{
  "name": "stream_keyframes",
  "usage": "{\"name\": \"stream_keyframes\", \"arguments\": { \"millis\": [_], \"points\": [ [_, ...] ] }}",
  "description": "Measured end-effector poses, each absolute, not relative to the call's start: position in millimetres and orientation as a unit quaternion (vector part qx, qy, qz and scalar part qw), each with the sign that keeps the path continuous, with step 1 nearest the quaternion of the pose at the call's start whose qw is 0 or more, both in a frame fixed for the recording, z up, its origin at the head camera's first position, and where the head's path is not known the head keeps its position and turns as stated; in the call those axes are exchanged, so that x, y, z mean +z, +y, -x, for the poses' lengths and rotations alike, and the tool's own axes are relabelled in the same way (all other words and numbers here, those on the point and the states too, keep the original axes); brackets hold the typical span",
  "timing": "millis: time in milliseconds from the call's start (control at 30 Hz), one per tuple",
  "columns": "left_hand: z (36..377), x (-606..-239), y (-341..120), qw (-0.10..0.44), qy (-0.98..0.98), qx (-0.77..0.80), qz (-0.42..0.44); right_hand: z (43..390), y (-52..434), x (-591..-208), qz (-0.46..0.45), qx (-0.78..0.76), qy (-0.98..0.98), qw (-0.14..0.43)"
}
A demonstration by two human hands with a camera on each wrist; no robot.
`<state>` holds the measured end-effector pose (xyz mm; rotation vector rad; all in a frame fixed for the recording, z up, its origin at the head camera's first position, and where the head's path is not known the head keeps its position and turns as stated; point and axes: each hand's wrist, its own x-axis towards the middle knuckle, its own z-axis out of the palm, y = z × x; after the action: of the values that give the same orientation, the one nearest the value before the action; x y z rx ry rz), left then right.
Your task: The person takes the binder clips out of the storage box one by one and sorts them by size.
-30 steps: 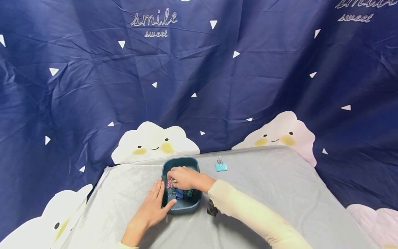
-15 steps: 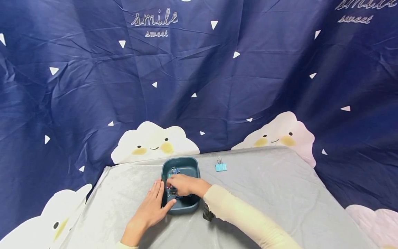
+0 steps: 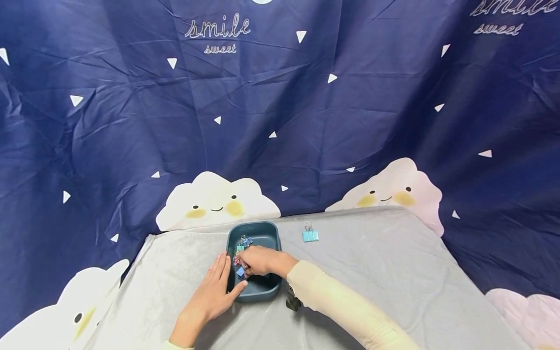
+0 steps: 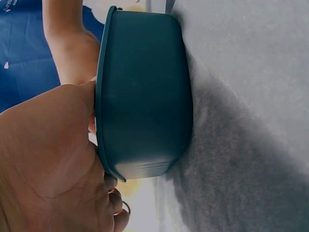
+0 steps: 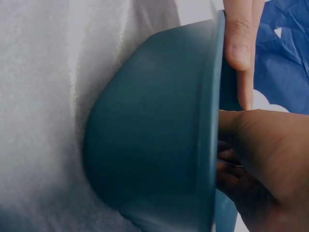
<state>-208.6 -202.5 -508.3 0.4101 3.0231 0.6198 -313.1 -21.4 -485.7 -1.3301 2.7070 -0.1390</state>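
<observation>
A dark teal plastic bin [image 3: 259, 296] stands on the cloth, with several small binder clips along its left side. My left hand [image 3: 213, 287] rests on the bin's left rim, its fingers straight and the thumb over the near corner. Inside the bin my right hand [image 3: 259, 260] points down among the clips, its fingertips close to a pink binder clip [image 3: 237, 261] and a blue binder clip [image 3: 241, 272]; I cannot tell whether it grips one. Farther back lie a teal binder clip [image 3: 240, 248] and another blue binder clip [image 3: 247, 241]. In the right wrist view the bin's wall [image 5: 154, 130] hides the fingertips.
A light-blue binder clip [image 3: 310, 236] with its wire handles up lies on the grey cloth [image 3: 372, 262], right of the bin. Behind the table hangs a dark blue curtain [image 3: 262, 97] printed with clouds. A black wrist camera [image 3: 293, 300] hangs below the right sleeve.
My right hand has shifted a little toward the near side of the bin, uncovering clips at the back. A blue clip now shows at the left, near the left thumb. The left hand stays put.
</observation>
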Motion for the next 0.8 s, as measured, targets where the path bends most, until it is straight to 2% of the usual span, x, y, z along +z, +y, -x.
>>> {"name": "stream_keyframes", "arguments": {
  "millis": [567, 800],
  "points": [
    [208.8, -509.0, -201.9, 0.014, 0.970, 0.203, -0.129, 311.4, -19.7, -484.5, 0.468, -0.055, 0.882, 0.031],
    [209.5, -510.0, -201.7, 0.012, 0.971, 0.201, -0.130, 309.5, -18.0, -479.6, 0.458, -0.068, 0.886, 0.041]
  ]
}}
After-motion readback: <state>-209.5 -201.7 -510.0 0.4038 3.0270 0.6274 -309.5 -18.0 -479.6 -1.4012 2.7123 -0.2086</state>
